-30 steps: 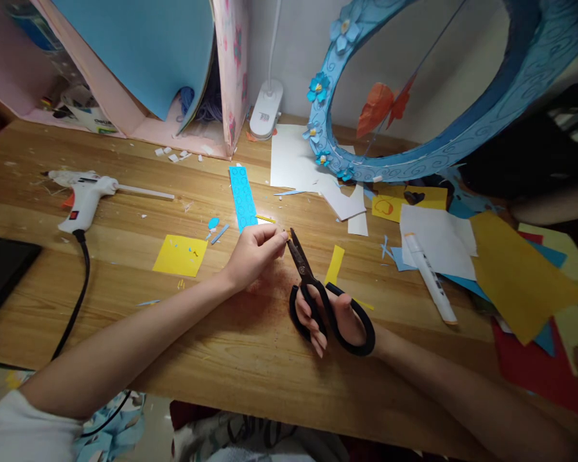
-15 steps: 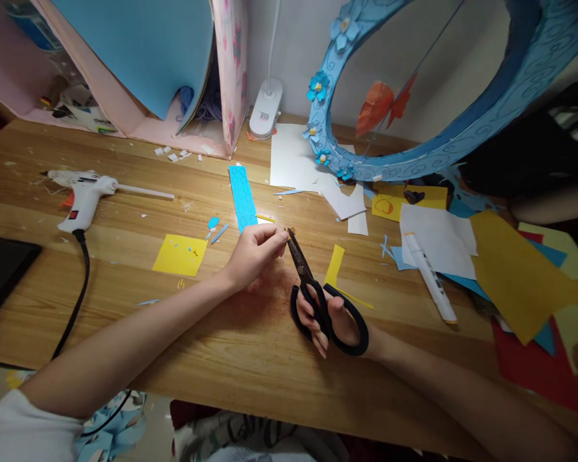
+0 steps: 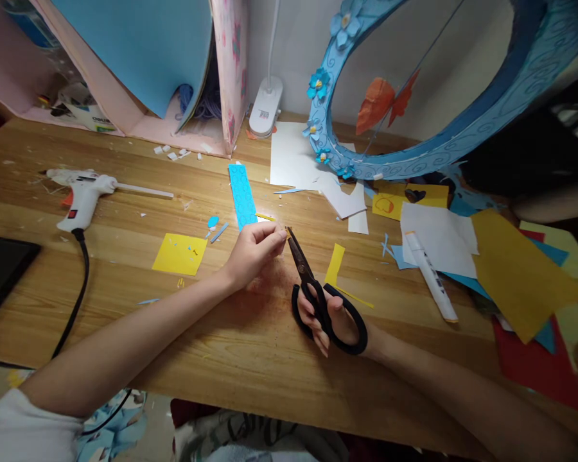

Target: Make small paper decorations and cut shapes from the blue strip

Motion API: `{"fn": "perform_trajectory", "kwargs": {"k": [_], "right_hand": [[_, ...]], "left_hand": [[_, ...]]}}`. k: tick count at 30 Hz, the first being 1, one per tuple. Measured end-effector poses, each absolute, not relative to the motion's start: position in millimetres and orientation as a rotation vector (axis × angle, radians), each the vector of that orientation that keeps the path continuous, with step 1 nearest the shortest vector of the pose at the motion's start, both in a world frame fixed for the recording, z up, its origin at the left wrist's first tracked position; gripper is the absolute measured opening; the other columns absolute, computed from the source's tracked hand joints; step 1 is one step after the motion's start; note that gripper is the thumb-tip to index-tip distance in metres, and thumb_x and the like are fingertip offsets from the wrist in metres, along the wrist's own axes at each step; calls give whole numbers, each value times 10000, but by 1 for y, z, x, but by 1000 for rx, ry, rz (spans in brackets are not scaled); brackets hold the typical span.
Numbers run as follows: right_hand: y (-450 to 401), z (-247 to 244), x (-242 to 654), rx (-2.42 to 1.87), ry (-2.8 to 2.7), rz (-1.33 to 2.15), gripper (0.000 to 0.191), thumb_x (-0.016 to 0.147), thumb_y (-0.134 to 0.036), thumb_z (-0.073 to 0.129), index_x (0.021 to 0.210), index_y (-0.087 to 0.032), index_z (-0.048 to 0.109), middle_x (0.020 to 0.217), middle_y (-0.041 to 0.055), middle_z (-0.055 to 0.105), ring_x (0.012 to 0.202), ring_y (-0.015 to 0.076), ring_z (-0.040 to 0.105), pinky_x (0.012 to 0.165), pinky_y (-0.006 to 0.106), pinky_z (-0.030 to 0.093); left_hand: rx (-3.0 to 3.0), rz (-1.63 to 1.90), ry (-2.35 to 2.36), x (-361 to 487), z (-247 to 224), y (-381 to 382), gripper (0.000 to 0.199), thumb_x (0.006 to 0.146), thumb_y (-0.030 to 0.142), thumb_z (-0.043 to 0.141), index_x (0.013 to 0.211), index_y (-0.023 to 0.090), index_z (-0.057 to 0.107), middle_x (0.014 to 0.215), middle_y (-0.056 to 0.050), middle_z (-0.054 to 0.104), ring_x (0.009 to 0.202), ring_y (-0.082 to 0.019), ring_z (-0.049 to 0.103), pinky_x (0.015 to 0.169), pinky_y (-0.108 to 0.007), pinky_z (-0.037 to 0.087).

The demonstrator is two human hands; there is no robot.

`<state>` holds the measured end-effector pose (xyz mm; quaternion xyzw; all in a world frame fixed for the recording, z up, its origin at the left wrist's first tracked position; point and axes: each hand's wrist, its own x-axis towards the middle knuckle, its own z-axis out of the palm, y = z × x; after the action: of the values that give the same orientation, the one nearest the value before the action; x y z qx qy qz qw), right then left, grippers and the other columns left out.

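Observation:
My right hand is wrapped through the black handles of a pair of scissors, whose blades point up and left. Their tips reach the fingertips of my left hand. Pinched there is a tiny yellow-orange piece of paper, mostly covered by the fingers. Just beyond my left hand lies a blue paper strip with shapes drawn on it. A bent yellow paper strip rests to the right of the scissors. On the left is a yellow paper square with small scraps on it.
A white glue gun with its cord lies at the left. The blue flower-trimmed ring stands at the back right. A white marker sits among coloured papers on the right. A pink shelf stands at the back left.
The scissor tips have shifted very slightly at my left fingertips, and the blades look a little closer together. Both hands stay nearly in place.

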<state>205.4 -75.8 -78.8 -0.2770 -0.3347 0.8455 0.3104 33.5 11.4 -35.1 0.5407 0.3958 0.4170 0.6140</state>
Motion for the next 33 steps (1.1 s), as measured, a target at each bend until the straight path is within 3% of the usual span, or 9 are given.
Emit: {"fn": "perform_trajectory", "kwargs": {"k": [12, 33], "right_hand": [[-71, -65, 204, -754, -1023, 2184, 688, 614, -850, 425, 741, -174, 440, 566, -79, 430, 310, 24, 394, 317, 176, 462], [-76, -77, 204, -755, -917, 2201, 614, 643, -772, 544, 706, -170, 442, 548, -85, 442, 290, 20, 418, 276, 147, 444]], "left_hand": [[1278, 961, 918, 34, -35, 12, 375, 800, 361, 535, 501, 174, 409, 474, 60, 339, 435, -59, 271, 422, -222, 209], [1323, 939, 953, 34, -35, 12, 397, 789, 411, 527, 494, 176, 404, 478, 52, 343, 447, -66, 289, 413, -217, 210]]}}
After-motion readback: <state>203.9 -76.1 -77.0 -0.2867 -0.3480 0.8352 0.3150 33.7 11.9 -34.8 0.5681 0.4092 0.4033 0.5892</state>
